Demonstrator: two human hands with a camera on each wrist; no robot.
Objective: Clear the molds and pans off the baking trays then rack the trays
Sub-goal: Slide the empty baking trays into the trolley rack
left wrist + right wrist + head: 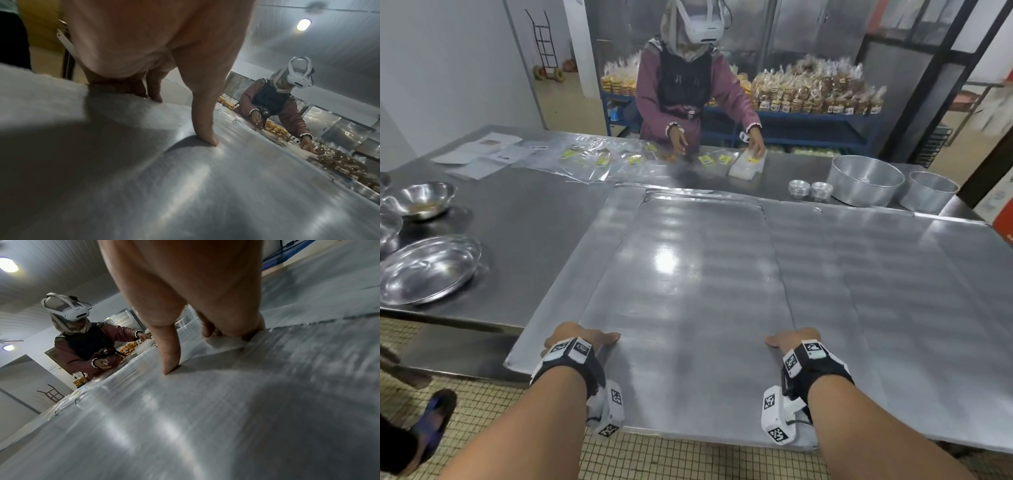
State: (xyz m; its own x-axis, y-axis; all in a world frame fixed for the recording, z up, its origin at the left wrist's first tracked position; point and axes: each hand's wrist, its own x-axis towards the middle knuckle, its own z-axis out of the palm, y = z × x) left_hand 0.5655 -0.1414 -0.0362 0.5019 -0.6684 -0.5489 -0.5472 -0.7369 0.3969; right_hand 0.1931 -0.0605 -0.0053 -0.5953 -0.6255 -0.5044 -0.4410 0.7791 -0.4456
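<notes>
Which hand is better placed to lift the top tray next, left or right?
Neither alone. The left hand holds the top tray's left side edge, the right hand its right side edge, each with thumb on top and fingers curled under. The tray is wide; lifting likely needs both.

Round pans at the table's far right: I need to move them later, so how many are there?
2. The large pan stands at the far right of the table; the smaller pan sits just right of it, near the edge. Others may be out of view.
</notes>
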